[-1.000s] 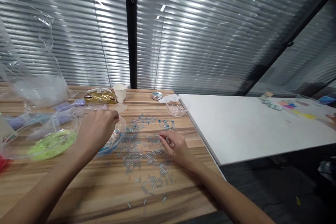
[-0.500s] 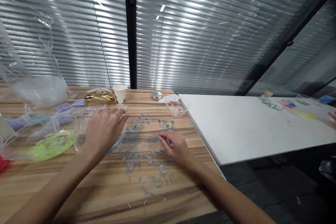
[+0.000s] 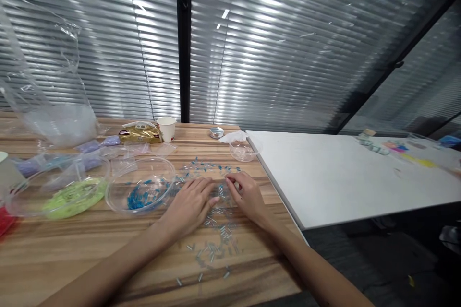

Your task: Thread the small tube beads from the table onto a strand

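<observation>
My left hand [image 3: 192,204] is over the scattered small tubes, palm down, its thumb apart from the fingers and nothing visible in its grasp. Close by on the right, my right hand [image 3: 247,196] has thumb and forefinger pinched; whatever they hold is too small to make out. Clear and blue tube pieces [image 3: 212,252] lie loose on the wood-grain table [image 3: 144,254], around and below both hands. Left of my left hand, a clear round bowl [image 3: 141,200] contains blue pieces. Another clear bowl [image 3: 74,197] beside it contains yellow-green material.
Behind are a gold packet [image 3: 140,133], a paper cup [image 3: 166,129], a round tin [image 3: 216,132] and a small clear bowl [image 3: 243,152]. A big plastic bag [image 3: 59,124] stands at left. A white table [image 3: 345,177] adjoins on the right.
My left hand has moved right, from the edge of the blue-piece bowl to the scattered tubes near my right hand. My right hand has barely moved.
</observation>
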Motion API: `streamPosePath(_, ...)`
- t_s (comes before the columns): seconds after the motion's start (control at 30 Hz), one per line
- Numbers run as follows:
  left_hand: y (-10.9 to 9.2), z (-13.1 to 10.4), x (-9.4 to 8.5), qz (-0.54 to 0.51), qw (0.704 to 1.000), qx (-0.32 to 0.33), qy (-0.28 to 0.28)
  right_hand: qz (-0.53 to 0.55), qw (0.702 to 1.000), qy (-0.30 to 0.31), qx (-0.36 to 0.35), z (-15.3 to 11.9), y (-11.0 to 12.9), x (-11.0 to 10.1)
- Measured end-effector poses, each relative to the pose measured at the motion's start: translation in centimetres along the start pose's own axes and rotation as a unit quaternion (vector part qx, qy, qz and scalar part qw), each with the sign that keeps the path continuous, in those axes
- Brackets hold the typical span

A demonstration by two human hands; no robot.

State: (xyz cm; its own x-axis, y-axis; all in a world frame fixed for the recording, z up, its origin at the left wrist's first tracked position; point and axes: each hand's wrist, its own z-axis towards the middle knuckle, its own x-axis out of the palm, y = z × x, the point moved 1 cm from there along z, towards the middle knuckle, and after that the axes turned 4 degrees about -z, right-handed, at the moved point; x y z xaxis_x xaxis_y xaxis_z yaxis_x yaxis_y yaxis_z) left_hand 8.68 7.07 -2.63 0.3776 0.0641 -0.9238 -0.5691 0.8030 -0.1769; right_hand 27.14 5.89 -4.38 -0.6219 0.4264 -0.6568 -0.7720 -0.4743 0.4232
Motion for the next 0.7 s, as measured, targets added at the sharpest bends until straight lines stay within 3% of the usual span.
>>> streamPosePath(0.3,0.6,-0.4,1.8,-0.055,0.99,0.008,0.131,-0.043,0.994,0.007,0.096,0.4,-3.7,0.0)
streamPosePath(0.53,0.5,-0.4,1.7,-0.061,0.991,0.016,0.116,-0.068,0.989,0.12,0.054,0.3,-3.0,-0.5)
streamPosePath(0.7,0.6,-0.5,1.8,-0.067,0.992,0.02,0.102,-0.078,0.986,0.139,0.051,0.2,-2.9,-0.6)
